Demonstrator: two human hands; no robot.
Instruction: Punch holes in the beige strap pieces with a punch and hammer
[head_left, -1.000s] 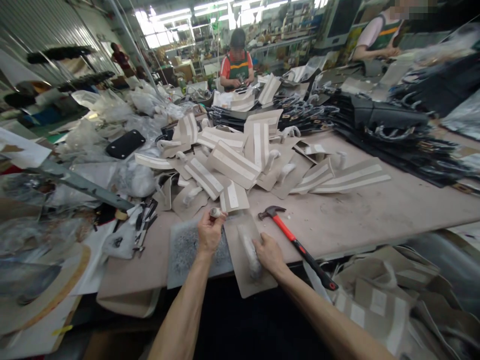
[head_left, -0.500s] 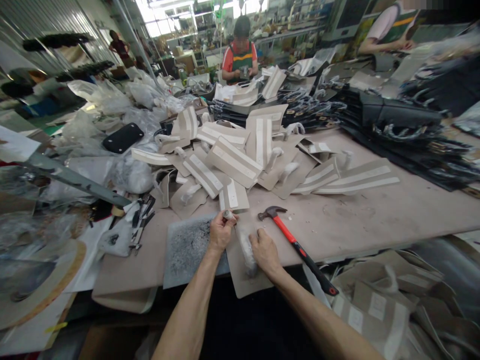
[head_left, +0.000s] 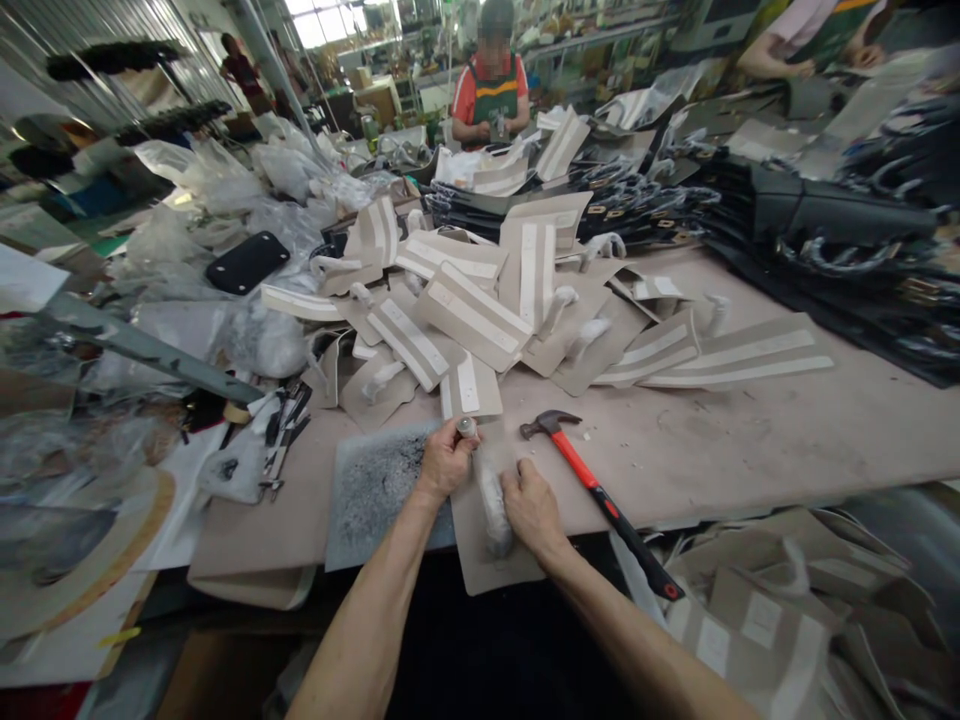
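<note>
My left hand [head_left: 448, 460] is closed around a small metal cylinder [head_left: 466, 427], whose round end points up toward me. Under it lies a beige bag panel [head_left: 470, 550] that overhangs the table's front edge. The panel carries a plastic-wrapped handle [head_left: 493, 505]. Curled fingers of my right hand [head_left: 531, 508] grip the right side of that handle, thumb side toward the far end. A claw hammer [head_left: 576, 460] with a red and black grip lies to the right of this hand. Partly beneath the panel and my left forearm is a worn grey slab [head_left: 375, 490].
Several beige panels with white strips [head_left: 472, 320] are heaped beyond my hands. Black bag pieces [head_left: 810, 220] are stacked at the right. Pliers-like tools [head_left: 285, 440] lie left, near a slanting metal bar [head_left: 150, 345]. More panels [head_left: 765, 620] fill the lower right. A co-worker [head_left: 491, 90] sits opposite.
The metal cylinder in my left hand has risen slightly and its round end now shows more clearly. My right hand stays at the handle. The camera view has shifted a little.
</note>
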